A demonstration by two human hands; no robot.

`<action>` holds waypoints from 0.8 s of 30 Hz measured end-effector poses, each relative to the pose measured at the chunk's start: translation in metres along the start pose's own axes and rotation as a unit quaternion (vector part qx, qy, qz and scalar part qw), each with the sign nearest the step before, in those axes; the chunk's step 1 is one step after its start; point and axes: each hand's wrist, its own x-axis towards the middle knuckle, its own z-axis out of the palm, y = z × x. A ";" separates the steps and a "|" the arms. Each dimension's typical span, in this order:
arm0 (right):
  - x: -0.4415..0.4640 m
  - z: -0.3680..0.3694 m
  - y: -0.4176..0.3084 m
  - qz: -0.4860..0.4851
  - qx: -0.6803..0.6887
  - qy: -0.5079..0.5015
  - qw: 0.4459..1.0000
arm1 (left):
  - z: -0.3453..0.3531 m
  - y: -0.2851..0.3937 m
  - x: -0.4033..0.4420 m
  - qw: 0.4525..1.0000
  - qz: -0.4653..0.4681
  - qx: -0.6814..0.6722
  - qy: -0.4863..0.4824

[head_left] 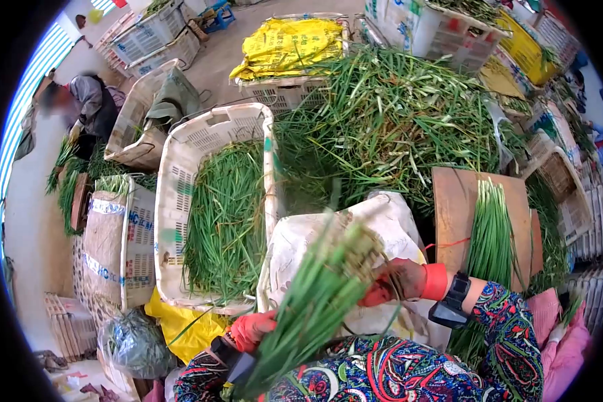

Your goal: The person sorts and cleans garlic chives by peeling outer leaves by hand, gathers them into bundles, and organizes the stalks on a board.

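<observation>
The left hand (253,329), in a red glove, is closed around the side of a bunch of green stalks (315,305), which slants across the front of the person's body, leaf ends low and pale root ends up to the right. The right hand (396,280), also gloved in red, is at those root ends; the bunch is blurred there (its upper edge smears into the background), so I cannot tell whether the fingers grip it or only touch it. A black band (454,301) circles the right wrist, just below a patterned sleeve (506,321).

Behind the bunch lies a rumpled white sheet (388,214). To its right, a brown board (451,211) bears a tidy bundle (489,234) of stalks, pale ends pointing away from the person. Beyond the sheet rises a big tangled heap (409,114) of loose stalks, and to the left stands a white crate (166,221) with loose greens (224,214) inside. A yellow sack (289,43) lies on a crate farther off, and a filled clear plastic bag (139,345) sits at the lower left. At the far left, a co-worker (94,100) in a grey top bends over more greenery.
</observation>
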 end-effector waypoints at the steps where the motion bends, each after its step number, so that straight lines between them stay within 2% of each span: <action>1: 0.005 0.019 0.005 -0.028 -0.023 -0.037 0.999 | -0.004 -0.003 -0.002 0.999 0.010 -0.023 0.038; 2: 0.014 0.034 0.011 -0.057 -0.049 -0.072 0.995 | -0.017 -0.010 -0.002 0.997 0.019 -0.030 0.071; 3: 0.023 0.040 0.015 -0.070 -0.070 -0.102 0.990 | -0.024 -0.019 0.002 0.985 0.039 -0.118 0.123; 4: 0.034 0.049 0.017 -0.082 -0.093 -0.132 0.984 | -0.018 -0.015 -0.003 0.981 0.060 -0.116 0.144; 5: 0.043 0.064 0.017 -0.072 -0.097 -0.171 0.978 | -0.016 -0.017 -0.008 0.978 0.110 -0.109 0.138; 7: 0.066 0.080 0.022 -0.084 -0.107 -0.165 0.977 | -0.004 -0.014 -0.017 0.969 0.193 -0.101 0.120; 10: 0.094 0.080 0.024 -0.058 -0.123 -0.193 0.972 | -0.012 -0.023 -0.024 0.961 0.181 -0.130 0.166; 12: 0.091 0.095 0.030 -0.093 -0.106 -0.109 0.984 | -0.013 -0.025 -0.032 0.956 0.199 -0.112 0.184; 14: 0.081 0.113 0.031 -0.105 -0.101 -0.071 0.987 | -0.001 -0.020 -0.035 0.943 0.251 -0.108 0.188; 17: 0.086 0.099 0.036 -0.124 -0.113 -0.056 0.984 | 0.019 -0.012 -0.033 0.944 0.230 -0.111 0.207; 18: 0.088 0.096 0.036 -0.131 -0.121 -0.058 0.982 | 0.036 -0.005 -0.032 0.955 0.247 -0.091 0.134; 21: 0.095 0.102 0.030 -0.169 -0.158 -0.037 0.972 | 0.033 -0.001 -0.016 0.966 0.193 -0.078 0.153; 24: 0.093 0.113 0.015 -0.216 -0.178 -0.017 0.960 | 0.040 0.024 -0.002 0.981 0.173 -0.005 0.090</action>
